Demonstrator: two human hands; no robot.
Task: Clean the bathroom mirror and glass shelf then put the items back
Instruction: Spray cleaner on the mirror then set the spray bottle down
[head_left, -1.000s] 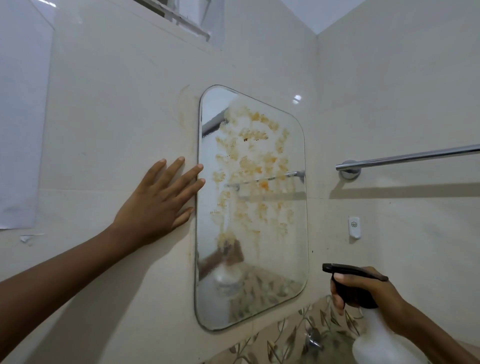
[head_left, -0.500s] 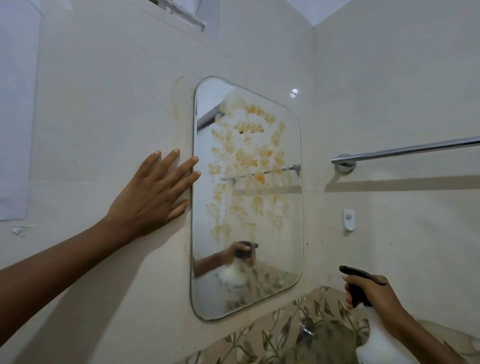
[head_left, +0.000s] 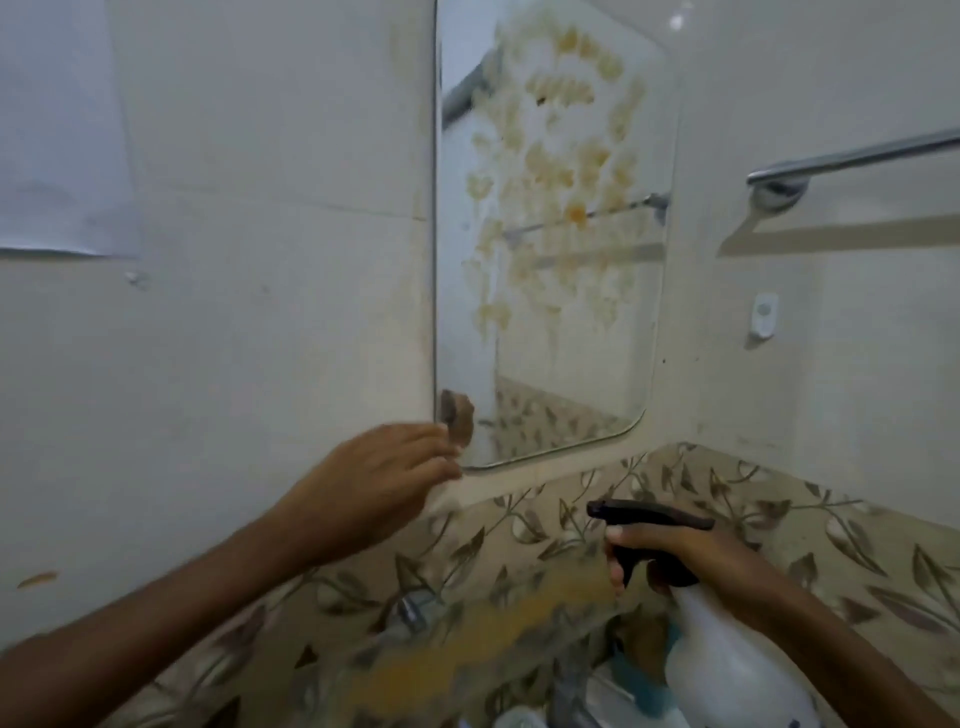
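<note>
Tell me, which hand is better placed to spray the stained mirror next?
Probably the right hand: it grips the spray bottle by its trigger, just below the mirror. The left hand is bare, holding nothing, near the mirror's lower left corner.

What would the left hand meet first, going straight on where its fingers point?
Probably the lower left corner of the stained, rounded wall mirror, just beyond the left hand; depth unclear.

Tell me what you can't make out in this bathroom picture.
Head view only.
Mirror: top cut off by the frame's upper edge.
Left hand: motion-blurred; contact with the mirror unclear.
Spray bottle: base cut off at the bottom edge; neck hidden by the right hand.
Blue object: blurred, partly behind the spray bottle; unidentifiable.
</note>
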